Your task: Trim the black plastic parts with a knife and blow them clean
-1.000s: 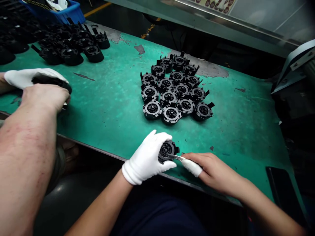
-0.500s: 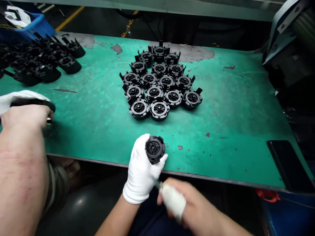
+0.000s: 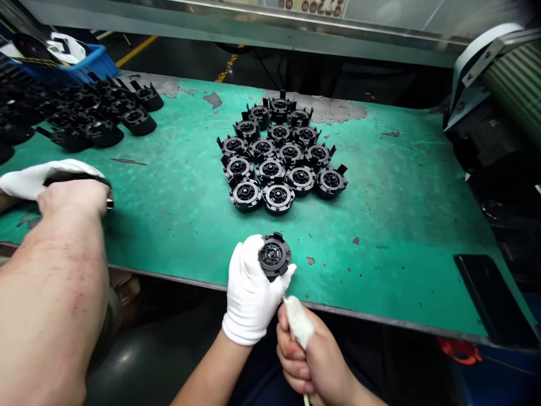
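My left hand, in a white knitted glove, grips a round black plastic part by its edge just above the table's front edge. The part's ribbed face, with a raised centre, points up. Close below it is my right hand, bare apart from a whitish covering on the thumb. Its fingers are wrapped round a thin stick-like tool, whose pale end shows below the fist. The fingers hide most of this tool, so its kind cannot be made out.
Several similar black parts stand grouped on the green table. More black parts and a blue bin are at left. A co-worker's bare arm and gloved hand reach in. A phone lies right.
The view has tilted up and shifted left. My right hand, blurred before, is now sharper and nearer the left glove. My left hand still holds the black part.
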Motion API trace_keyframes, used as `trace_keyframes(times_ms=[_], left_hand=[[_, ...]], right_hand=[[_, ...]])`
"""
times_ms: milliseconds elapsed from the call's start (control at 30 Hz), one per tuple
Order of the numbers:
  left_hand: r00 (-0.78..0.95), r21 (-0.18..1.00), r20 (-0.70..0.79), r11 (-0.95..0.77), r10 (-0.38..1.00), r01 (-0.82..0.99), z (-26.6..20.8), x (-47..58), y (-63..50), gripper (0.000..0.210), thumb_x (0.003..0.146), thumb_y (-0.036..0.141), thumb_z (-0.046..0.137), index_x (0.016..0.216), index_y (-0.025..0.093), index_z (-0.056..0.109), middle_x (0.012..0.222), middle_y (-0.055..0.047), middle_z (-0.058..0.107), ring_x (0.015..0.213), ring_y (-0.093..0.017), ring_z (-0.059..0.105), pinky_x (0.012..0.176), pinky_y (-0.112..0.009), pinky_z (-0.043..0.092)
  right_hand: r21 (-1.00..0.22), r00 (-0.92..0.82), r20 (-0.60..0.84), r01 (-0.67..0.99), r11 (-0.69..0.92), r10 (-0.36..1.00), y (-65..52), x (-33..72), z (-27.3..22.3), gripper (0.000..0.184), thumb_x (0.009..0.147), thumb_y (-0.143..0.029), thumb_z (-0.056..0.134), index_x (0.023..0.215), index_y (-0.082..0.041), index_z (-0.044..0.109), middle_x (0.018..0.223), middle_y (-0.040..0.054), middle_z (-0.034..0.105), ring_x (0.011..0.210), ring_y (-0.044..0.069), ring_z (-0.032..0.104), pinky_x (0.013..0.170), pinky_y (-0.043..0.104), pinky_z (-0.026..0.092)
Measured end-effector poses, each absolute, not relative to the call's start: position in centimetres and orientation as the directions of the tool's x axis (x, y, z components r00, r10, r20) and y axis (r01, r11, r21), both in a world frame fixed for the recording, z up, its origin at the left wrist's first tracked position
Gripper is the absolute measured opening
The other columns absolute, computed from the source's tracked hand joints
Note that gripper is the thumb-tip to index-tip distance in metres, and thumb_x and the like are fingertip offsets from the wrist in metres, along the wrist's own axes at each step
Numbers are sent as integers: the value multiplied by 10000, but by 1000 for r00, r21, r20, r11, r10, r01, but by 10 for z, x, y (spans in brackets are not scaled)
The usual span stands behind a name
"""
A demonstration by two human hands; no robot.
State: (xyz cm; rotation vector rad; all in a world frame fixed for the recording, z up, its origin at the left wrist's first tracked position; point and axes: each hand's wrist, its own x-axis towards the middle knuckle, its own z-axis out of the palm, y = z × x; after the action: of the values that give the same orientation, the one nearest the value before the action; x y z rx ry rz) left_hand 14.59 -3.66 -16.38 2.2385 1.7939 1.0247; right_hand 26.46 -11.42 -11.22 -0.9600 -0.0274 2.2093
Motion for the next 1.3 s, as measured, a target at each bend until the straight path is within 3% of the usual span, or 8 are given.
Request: trace_keyframes(times_ms=[200,400,600,733,833,933,1067,1300], left_hand=[[85,450,448,-306,890,839,-159,149,-40,740,793,397,763,1370,109,400,1366,-200,562,1294,-357,526,1162,-578,382],[19,546,408,-260,913,797,-156,157,-35,959,729,513,801,1466,100,348,1394,-219,535,1323,-387,506,1136,-578,426],[419,725,166,-399,893,562,-132,119,-10,733,851,172,572,1536,201,312,1560,-119,418,1437,-277,426,1217,-480,367],[295,860,161,-281,942,426,-119,98,-5,585,945,215,531,1507,254,375,1554,-90,436,1445,-253,419,1228,-476,347],[102,887,204,-228,974,402,-124,107,-13,627,922,328,643,1487,234,387,1527,-121,454,1420,-275,448,1211,-483,373],[88,807,232,-242,969,539,-136,129,-22,935,743,463,834,1503,206,352,1536,-148,420,1426,-321,421,1219,-512,345],[11,793,211,-177,977,583,-147,148,-24,897,752,453,827,1484,203,374,1462,-142,499,1350,-297,510,1169,-481,420],[-3,794,204,-164,979,585,-150,149,-23,832,767,412,816,1458,195,407,1410,-139,545,1309,-297,547,1139,-477,452]], right_hand=[[-468,-255,-518,-714,-521,816,-97,299,-98,344,988,-542,537,867,-222,499,579,-99,342,421,36,146,336,112,167],[-615,-111,-550,-616,-492,828,-98,323,-105,341,990,-538,530,883,-214,527,590,-92,356,425,41,193,350,130,214],[-813,-31,-525,-277,-512,850,-94,357,-110,392,942,-579,584,1104,-222,577,642,-59,500,456,96,453,385,200,373],[-913,-128,-361,250,-322,924,-78,390,-114,417,1014,-446,490,1381,-257,553,864,26,646,692,166,610,642,301,516],[-809,-273,-215,587,-14,938,-60,398,-118,415,1022,-334,451,1420,-302,565,1115,80,682,941,219,635,855,362,509],[-653,-349,-170,740,160,922,-41,391,-119,408,1019,-266,440,1393,-315,595,1066,69,694,950,219,626,869,353,486],[-476,-422,-185,828,295,887,-25,382,-117,421,1002,-224,469,1387,-342,593,951,39,690,927,220,628,802,334,457],[-365,-498,-182,835,412,848,-21,386,-113,479,967,-170,496,1412,-332,565,902,28,656,846,202,600,707,313,400]])
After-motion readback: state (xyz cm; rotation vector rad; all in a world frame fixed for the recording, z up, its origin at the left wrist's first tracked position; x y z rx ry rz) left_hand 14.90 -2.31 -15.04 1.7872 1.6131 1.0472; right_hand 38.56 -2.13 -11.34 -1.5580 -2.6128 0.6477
